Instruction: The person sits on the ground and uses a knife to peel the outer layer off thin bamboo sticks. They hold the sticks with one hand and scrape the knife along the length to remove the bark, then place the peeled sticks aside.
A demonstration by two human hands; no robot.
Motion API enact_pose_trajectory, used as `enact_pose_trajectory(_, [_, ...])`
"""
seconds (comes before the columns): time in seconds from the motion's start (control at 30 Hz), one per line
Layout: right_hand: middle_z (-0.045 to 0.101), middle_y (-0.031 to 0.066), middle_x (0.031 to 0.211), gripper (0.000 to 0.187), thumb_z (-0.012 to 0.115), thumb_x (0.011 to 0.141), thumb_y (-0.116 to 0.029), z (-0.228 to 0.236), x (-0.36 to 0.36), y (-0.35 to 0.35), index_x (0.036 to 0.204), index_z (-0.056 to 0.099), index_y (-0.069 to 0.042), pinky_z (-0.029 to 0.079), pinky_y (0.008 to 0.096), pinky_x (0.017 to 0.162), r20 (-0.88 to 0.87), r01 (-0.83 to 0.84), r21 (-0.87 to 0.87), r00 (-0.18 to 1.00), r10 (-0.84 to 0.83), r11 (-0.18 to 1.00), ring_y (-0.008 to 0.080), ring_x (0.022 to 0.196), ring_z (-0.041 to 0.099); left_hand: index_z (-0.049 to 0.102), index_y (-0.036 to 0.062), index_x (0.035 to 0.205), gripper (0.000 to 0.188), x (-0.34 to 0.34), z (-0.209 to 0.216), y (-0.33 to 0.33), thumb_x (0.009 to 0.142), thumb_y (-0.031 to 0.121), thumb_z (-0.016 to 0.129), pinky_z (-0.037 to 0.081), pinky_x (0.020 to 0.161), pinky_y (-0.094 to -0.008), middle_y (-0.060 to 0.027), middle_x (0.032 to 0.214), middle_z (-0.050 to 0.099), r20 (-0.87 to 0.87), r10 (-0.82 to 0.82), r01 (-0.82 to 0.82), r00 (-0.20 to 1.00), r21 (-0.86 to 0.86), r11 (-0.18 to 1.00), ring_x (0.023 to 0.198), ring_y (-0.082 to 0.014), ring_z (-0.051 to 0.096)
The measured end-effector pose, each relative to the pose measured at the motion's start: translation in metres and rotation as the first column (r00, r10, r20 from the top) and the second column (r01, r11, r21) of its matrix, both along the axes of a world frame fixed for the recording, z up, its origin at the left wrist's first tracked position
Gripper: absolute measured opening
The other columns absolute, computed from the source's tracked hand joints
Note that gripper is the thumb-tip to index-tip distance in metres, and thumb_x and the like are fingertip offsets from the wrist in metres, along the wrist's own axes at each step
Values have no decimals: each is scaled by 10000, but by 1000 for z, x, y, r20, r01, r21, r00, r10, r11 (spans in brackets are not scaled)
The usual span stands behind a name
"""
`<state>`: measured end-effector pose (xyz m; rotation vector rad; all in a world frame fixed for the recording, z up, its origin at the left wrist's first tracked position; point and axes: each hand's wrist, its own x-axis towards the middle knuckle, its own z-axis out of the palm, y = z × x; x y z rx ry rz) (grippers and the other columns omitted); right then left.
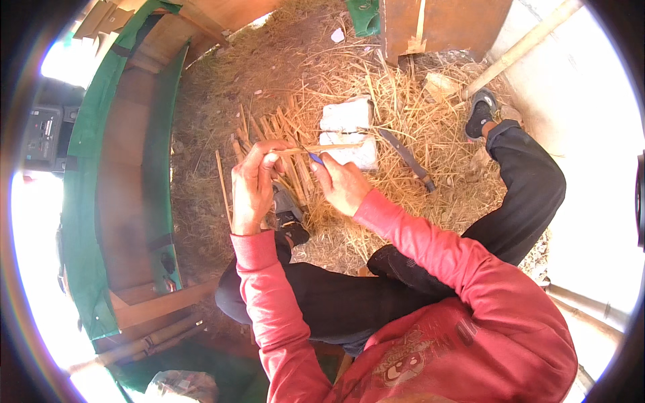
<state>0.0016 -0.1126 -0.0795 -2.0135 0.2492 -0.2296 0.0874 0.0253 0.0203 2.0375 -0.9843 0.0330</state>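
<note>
A thin bamboo strip (336,147) lies crosswise in front of me, its left end pinched between the thumb and fingers of my left hand (254,183). My right hand (342,186) is closed round a small knife with a blue handle (316,158), held against the strip; its blade is too small to make out. Below the strip, several split bamboo pieces (290,176) lie in a loose pile by my left foot. Two whitish blocks (347,115) sit just beyond my right hand. To their right rests a large dark-bladed knife (407,158) on the shavings.
Straw-like shavings (457,168) cover the ground. A green-edged wooden frame (111,168) stands at left, with a black device (46,138) beyond it. A wooden panel (443,27) is at the far side, and a bamboo pole (521,48) leans against the pale wall at right.
</note>
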Motion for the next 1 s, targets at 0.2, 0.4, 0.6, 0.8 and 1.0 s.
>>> enact_pose_trajectory(0.2, [607, 255, 632, 327, 440, 1014, -325, -53, 11, -22, 1013, 544, -16, 485, 557, 587, -90, 136, 0, 987, -135, 991, 487, 625, 604, 643, 43, 1037, 218, 8, 1, -9, 1022, 158, 458, 493, 623, -269, -67, 786, 672, 39, -53, 53, 998, -7, 999, 659, -119, 614])
enact_pose_trajectory(0.4, [607, 253, 637, 313, 433, 1019, -310, -106, 19, -21, 1038, 539, -16, 463, 572, 609, -110, 246, -103, 960, -257, 964, 468, 653, 612, 625, 32, 1020, 216, 8, -9, -7, 1025, 175, 463, 506, 651, -282, -85, 912, 703, -67, -53, 49, 996, -61, 997, 678, -133, 628])
enact_pose_trajectory(0.6, [613, 248, 635, 321, 439, 1017, -311, -46, 11, -1, 1037, 543, -8, 459, 545, 519, -15, 82, 92, 997, -81, 992, 476, 551, 582, 616, 41, 1013, 189, 5, -7, 5, 1020, 162, 472, 491, 642, -276, -76, 943, 698, -77, -45, 42, 996, -42, 998, 696, -125, 621])
enact_pose_trajectory(0.8, [615, 254, 636, 349, 430, 1018, -319, -71, 15, -11, 1073, 535, 8, 479, 559, 570, -48, 105, -37, 993, -106, 994, 473, 605, 613, 590, 30, 1055, 335, 7, -3, 9, 1049, 313, 411, 497, 782, -308, -85, 1057, 676, -203, -26, 22, 979, -23, 999, 816, -146, 586])
enact_pose_trajectory(1.0, [601, 263, 628, 327, 462, 1004, -328, -172, 29, -43, 1082, 530, -18, 465, 557, 574, -113, 314, -244, 931, -348, 918, 469, 611, 617, 591, 37, 1041, 344, 7, -4, -13, 1049, 330, 411, 495, 783, -313, -92, 1065, 673, -189, -80, 74, 979, -40, 996, 817, -141, 576])
